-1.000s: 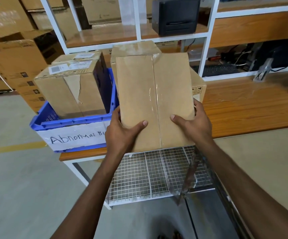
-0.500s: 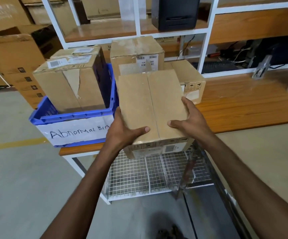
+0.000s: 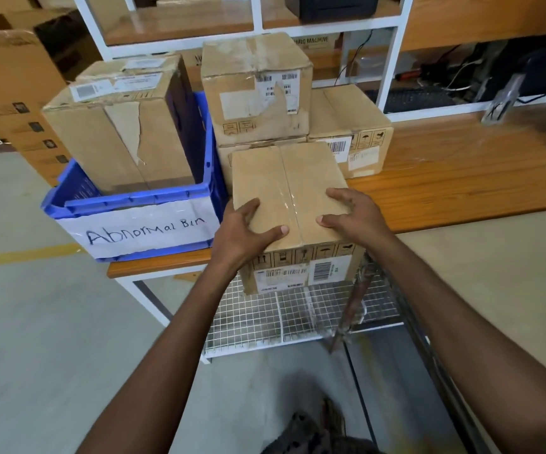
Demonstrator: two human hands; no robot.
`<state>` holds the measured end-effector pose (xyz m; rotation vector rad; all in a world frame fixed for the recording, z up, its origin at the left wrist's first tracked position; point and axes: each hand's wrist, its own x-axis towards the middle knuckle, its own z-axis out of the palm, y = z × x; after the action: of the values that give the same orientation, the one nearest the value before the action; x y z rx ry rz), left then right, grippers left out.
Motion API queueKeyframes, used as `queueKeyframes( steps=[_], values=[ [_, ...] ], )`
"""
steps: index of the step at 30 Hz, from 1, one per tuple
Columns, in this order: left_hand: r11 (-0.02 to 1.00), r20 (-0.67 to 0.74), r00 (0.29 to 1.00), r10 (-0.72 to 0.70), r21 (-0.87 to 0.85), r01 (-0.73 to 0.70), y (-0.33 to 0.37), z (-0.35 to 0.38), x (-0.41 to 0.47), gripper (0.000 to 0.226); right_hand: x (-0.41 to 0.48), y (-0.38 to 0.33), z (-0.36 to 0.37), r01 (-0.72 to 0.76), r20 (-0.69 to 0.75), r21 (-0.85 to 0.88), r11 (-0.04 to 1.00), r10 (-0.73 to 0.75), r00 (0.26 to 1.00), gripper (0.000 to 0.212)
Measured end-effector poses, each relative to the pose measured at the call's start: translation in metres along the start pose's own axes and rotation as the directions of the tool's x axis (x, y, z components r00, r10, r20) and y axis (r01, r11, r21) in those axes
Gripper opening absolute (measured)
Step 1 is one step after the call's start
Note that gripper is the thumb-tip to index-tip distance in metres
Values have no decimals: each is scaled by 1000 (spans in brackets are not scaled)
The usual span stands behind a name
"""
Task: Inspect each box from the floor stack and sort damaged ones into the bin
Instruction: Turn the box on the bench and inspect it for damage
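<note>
1 wide-angle view from a camera on the person's head, facing forward and steeply down. The left hand (image 3: 243,232) and right hand (image 3: 358,219), on a cardboard box (image 3: 284,188), sit close below the lens at centre. A blue bin (image 3: 134,200) and wooden workbench (image 3: 461,178) lie just beyond; shelving (image 3: 180,26) crosses the top, floor (image 3: 52,339) fills the lower left.

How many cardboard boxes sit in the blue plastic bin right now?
2: a brown cardboard box with torn tape at the front, a second box directly behind it; the blue plastic bin may hide more.
</note>
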<state>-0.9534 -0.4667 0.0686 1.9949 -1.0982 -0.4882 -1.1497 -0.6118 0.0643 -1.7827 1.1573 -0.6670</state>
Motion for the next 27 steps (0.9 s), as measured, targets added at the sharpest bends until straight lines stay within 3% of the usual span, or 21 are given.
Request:
queueKeyframes(
  steps=[5,10,16,19,24,27],
  values=[
    [999,-37,999,32,-40,-34,-1,3,7,81,7,-5,3,-24,-59,-63,998,20,998,69],
    [988,174,972,156,-46,-150,-15,-3,-11,70,-12,1,0,-49,23,-42,998,50,998,75],
    [988,91,986,140,-79,-133,-15,2,-10,70,-10,-3,4,-52,-61,44,998,55,997,67],
    [990,84,989,122,-87,-115,-13,2,-7,72,-7,-5,3,-6,-65,-32,999,4,998,61],
    [970,185,953,240,-74,-230,-32,-5,-13,77,-30,13,-11,151,170,-119,981,-130,977,70],
    [955,115,949,294,-61,-289,-41,-2,-16,68,-38,18,-6,189,105,-102,977,-178,978,71]
  ],
)
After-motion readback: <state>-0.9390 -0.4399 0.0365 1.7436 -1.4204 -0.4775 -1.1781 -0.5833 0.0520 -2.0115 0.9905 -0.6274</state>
